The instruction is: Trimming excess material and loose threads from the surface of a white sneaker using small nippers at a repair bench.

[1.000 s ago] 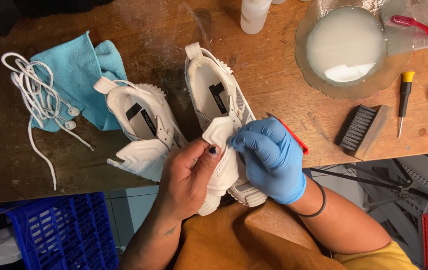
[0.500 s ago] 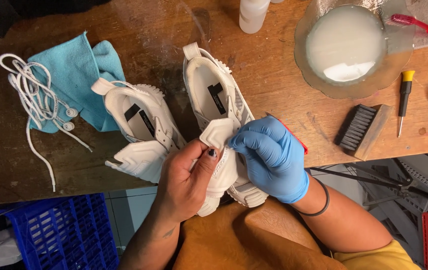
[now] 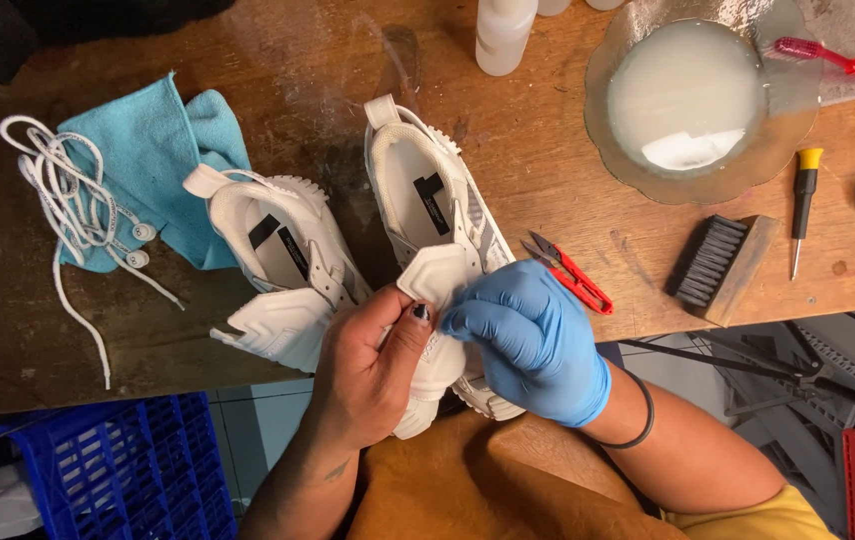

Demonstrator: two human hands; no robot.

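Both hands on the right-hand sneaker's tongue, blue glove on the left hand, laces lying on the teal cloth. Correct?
Not quite: the head view shows the blue glove on the right hand; the left hand is bare. Both are on the white sneaker tongue, and the laces lie on the teal cloth.

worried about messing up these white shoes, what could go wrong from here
1. The held sneaker overhangs the table edge; if the bare left hand and gloved right hand loosen their grip on its toe end, it might tip off.
2. The open red snips lie just beside the right hand, so a wrist could catch the blades.
3. The dish of milky liquid sits near; a knock might spill it toward the shoes.
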